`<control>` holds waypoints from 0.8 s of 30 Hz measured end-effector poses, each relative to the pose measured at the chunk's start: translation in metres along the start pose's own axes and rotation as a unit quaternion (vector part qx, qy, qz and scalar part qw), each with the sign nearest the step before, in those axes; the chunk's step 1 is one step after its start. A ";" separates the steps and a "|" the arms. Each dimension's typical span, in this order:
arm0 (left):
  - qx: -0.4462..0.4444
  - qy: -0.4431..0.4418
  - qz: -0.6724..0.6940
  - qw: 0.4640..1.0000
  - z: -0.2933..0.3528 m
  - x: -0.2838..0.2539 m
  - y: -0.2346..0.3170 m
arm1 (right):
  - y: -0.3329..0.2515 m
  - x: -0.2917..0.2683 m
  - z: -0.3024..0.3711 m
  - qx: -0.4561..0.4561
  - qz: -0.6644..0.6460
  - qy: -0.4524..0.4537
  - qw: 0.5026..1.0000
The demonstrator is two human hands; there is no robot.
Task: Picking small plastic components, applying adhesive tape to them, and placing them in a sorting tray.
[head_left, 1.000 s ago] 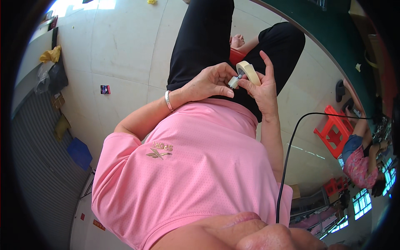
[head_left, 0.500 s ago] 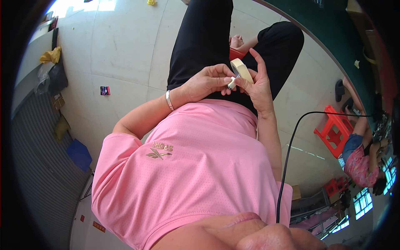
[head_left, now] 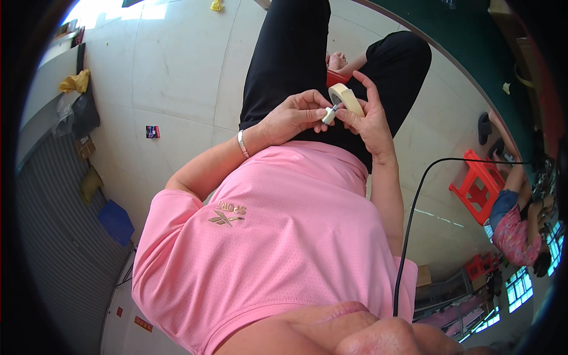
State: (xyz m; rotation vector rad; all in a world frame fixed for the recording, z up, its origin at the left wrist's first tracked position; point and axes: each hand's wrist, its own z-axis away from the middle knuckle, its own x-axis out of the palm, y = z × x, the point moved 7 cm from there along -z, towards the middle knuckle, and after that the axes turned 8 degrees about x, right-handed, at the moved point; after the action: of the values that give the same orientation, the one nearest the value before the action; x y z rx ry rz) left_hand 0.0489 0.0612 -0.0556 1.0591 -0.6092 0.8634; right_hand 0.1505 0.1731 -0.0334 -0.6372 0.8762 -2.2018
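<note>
Pale floor tiles [head_left: 177,71] stretch past a green table [head_left: 441,26], a black-trousered lap [head_left: 284,65] and, at right, a red stool [head_left: 484,201]. Above the lap, the right hand [head_left: 373,127] grips a tape roll [head_left: 352,102]; the left hand [head_left: 291,118] pinches a small white piece [head_left: 329,116] just beside it.

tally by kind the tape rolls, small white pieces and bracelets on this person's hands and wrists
Tape roll, in the right hand: 1
Small white piece, in the left hand: 1
Bracelet: 1
Total: 3
</note>
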 end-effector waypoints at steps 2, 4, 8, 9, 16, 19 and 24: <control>0.025 0.008 0.045 0.999 0.003 -0.004 0.007 | 0.003 -0.012 0.000 -0.014 -0.019 0.021 0.999; 0.029 0.014 0.054 0.998 0.002 0.000 0.012 | 0.001 -0.019 0.001 -0.013 -0.038 0.019 0.999; 0.029 0.014 0.056 0.998 -0.003 0.000 0.018 | -0.004 -0.012 0.000 -0.005 -0.035 0.019 0.999; 0.034 0.011 0.053 0.998 -0.004 0.003 0.022 | -0.006 -0.010 0.000 -0.005 -0.027 0.024 0.999; 0.126 0.048 -0.183 0.974 0.002 0.022 0.082 | -0.015 -0.011 -0.002 -0.018 -0.044 0.008 0.999; 0.196 0.039 -0.227 0.953 0.004 0.042 0.139 | -0.021 -0.020 0.002 -0.004 -0.075 0.015 0.997; 0.387 0.050 -0.363 0.846 0.006 0.082 0.264 | -0.009 -0.037 -0.013 -0.003 -0.111 -0.051 0.993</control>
State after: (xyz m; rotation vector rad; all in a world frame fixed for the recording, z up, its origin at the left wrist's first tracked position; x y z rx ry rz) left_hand -0.1292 0.1410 0.1405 1.7956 0.3005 0.4590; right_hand 0.1631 0.2105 -0.0420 -0.8784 0.7933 -2.3386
